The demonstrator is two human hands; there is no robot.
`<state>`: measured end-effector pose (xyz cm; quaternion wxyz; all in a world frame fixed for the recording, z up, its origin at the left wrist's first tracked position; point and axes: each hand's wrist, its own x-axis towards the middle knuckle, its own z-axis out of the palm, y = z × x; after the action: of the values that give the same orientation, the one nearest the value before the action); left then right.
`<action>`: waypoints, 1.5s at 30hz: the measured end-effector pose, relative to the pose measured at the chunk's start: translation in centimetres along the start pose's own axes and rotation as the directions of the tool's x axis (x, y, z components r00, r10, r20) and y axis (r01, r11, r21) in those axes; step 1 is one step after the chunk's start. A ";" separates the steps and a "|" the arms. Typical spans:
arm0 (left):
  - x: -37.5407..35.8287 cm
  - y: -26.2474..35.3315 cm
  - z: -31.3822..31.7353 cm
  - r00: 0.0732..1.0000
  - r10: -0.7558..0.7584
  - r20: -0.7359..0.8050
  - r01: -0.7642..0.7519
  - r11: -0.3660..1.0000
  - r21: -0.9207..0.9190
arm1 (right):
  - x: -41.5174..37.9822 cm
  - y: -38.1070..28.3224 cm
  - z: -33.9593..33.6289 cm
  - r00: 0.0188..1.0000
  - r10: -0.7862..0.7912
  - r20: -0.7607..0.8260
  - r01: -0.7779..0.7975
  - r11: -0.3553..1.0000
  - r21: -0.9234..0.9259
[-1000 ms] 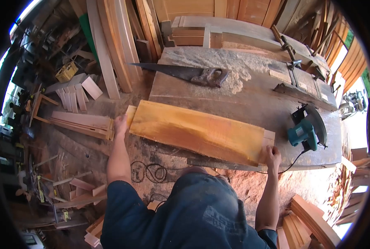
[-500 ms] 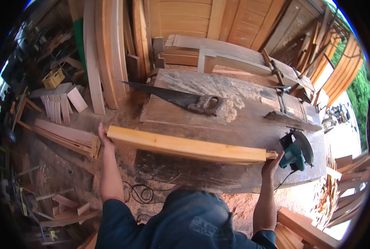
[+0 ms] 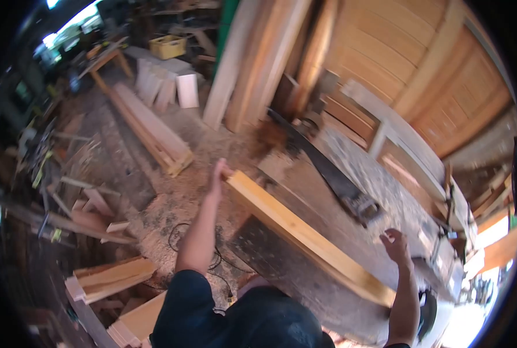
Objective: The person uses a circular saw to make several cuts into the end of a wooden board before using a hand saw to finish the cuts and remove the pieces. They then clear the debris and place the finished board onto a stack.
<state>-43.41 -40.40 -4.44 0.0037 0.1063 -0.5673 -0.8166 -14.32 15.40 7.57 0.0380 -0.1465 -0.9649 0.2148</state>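
Note:
A long squared wooden beam (image 3: 310,232) of pale yellow wood lies slantwise along the near side of the workbench (image 3: 281,278). My left hand (image 3: 218,173) is at the beam's far left end, gripping it, with its fingers partly hidden by the end. Off the beam, my right hand (image 3: 395,245) hovers over the bench with nothing in it, its fingers loosely curled and apart. Just beyond it lies a handsaw (image 3: 331,177), its handle toward that hand. My right forearm partly covers a dark power saw (image 3: 428,310) at the bench's right end.
Sawdust and a black cord (image 3: 217,258) cover the floor at left. Boards (image 3: 229,69) lean upright behind the bench. More planks (image 3: 148,130) and cut pieces (image 3: 116,275) lie on the left. A yellow crate (image 3: 168,47) stands farther back.
My right hand has let go of the beam's right end and moved above the bench toward the handsaw. My left hand stays on the other end. The view has swung left.

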 end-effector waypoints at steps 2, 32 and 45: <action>-0.4 0.2 0.2 1.000 0.001 -0.018 -0.001 1.000 0.014 | 3.4 1.4 4.4 0.957 -0.291 0.007 0.286 0.936 -0.206; -35.5 2.1 31.9 0.062 -0.099 0.993 -0.792 0.600 0.110 | -32.8 -13.5 -12.9 0.396 0.283 -0.874 0.294 0.862 0.412; -45.8 -9.4 36.3 0.216 -0.197 0.956 -0.967 0.089 0.237 | -50.3 -17.6 -2.4 0.321 0.528 -0.786 -0.243 0.848 0.471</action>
<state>-4.03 2.36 6.69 -0.0533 -0.5636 -0.8077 -0.1646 29.28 -13.91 16.67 0.5107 -0.4583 -0.6889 0.2333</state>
